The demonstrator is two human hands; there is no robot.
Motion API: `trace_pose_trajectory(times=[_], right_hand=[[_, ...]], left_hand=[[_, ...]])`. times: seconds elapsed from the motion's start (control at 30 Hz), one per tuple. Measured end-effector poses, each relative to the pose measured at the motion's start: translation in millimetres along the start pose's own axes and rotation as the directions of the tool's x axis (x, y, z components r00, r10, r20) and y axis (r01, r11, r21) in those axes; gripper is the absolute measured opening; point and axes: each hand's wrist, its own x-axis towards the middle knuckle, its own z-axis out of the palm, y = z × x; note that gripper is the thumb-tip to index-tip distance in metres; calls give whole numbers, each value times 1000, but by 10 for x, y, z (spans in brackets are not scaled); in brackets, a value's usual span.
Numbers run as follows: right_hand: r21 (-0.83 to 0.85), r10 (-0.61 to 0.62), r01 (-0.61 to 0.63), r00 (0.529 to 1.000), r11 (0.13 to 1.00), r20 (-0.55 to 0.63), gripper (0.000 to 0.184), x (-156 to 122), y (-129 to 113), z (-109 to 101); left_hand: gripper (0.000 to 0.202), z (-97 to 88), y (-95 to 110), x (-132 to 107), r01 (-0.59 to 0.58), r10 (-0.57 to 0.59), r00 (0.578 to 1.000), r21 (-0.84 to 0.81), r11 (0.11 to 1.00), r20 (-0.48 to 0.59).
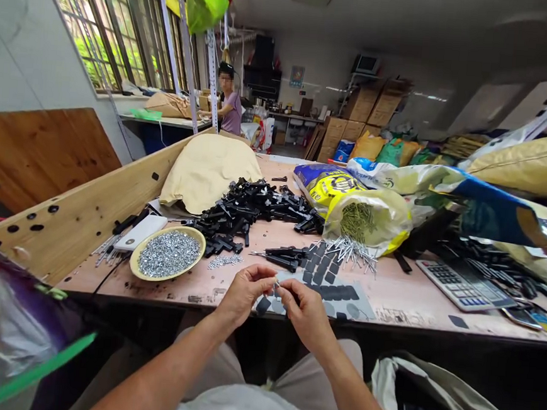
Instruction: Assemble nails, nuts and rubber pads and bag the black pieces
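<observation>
Just above the table's front edge, my left hand (248, 291) and my right hand (303, 307) meet fingertip to fingertip. Both pinch a small silver metal piece (276, 285), mostly covered by the fingers. Under them lies a grey sheet (363, 300) with dark rounded pads (337, 293) in rows. Beyond the hands are a few black plastic parts with metal rods (283, 256). A yellow bowl (132, 268) full of small silver nuts stands to the left, with some loose nuts (225, 261) beside it.
Black plastic parts (249, 209) are heaped mid-table before a cream sack (210, 165). An open yellow bag (398, 218) spills long silver rods (352, 252). A calculator (468, 287) lies at right, a white phone-like object (141, 231) at left. Another person (232, 110) sits in the background.
</observation>
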Motion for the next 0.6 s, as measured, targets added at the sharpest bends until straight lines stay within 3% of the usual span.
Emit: trace_pose_trajectory(times=[0.1, 0.2, 0.33, 0.5, 0.6], right_hand=[[-125, -142, 136, 989, 983, -40, 22, -4, -4, -22], [-198, -208, 192, 976, 961, -64, 19, 14, 33, -34], [-280, -285, 255, 956, 926, -72, 16, 25, 87, -42], [-435, -328, 279, 944, 856, -40, 26, 20, 116, -15], [-429, -305, 251, 950, 868, -61, 33, 29, 84, -5]], left_hand=[[37, -3, 33, -3, 35, -36, 998, 15, 999, 49], [39, -4, 56, 10, 53, -56, 993, 33, 998, 100], [35, 9, 47, 40, -21, 6, 996, 159, 987, 94], [30, 56, 18, 62, -59, 48, 998, 262, 963, 49], [27, 86, 9, 55, -96, 92, 995, 261, 961, 26]])
